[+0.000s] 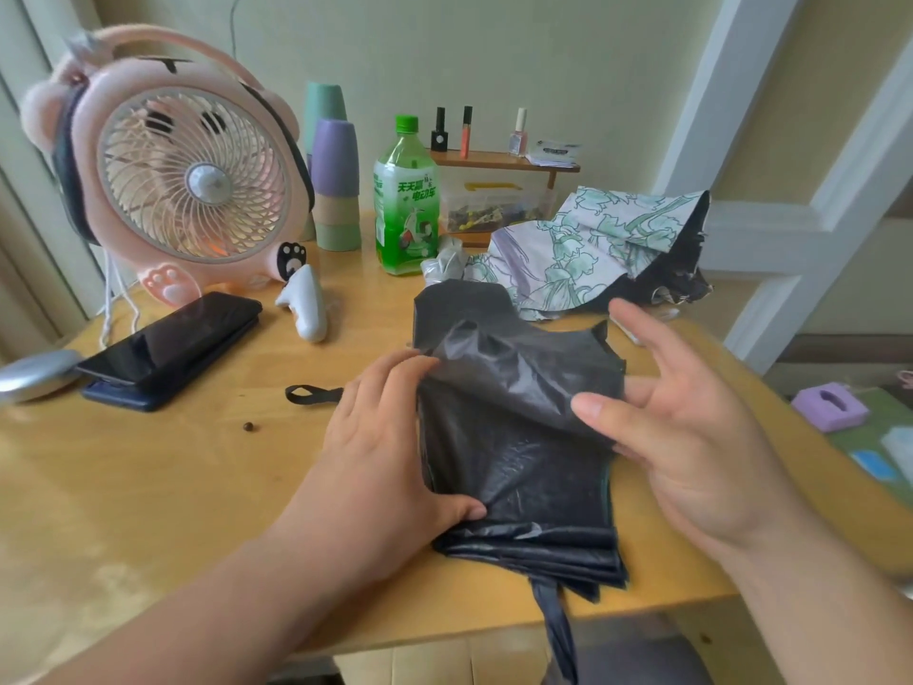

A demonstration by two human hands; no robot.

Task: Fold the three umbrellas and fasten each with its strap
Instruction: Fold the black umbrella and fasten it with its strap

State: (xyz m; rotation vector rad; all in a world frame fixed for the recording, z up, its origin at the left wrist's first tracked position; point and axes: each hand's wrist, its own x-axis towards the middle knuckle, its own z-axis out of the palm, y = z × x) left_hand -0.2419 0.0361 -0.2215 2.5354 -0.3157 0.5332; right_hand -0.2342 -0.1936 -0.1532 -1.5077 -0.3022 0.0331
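Pressing the crinkled, glossy black umbrella (518, 462) flat at centre frame, the left hand (390, 437) lies with fingers straight; the right hand (691, 437), fingers spread, touches its thin right edge.

Tabletop (173, 467): light wood, glossy finish.
Left rear: pink fan (192, 175), upright; stacked cups (336, 180) just beside it.
Left edge: silver oval object (34, 370); black phone (173, 338) lying on a dark blue flat item.
Centre left: white moulded object (306, 309); black strap loop (311, 394); small brown speck (248, 427).
Rear centre: green bottle (406, 210), upright; small wooden shelf (499, 160) over a clear box (489, 205).
Right rear: floral umbrella (593, 239), loose and crumpled.
Near centre: black umbrella (518, 437), flattened; one end overhangs the near edge.
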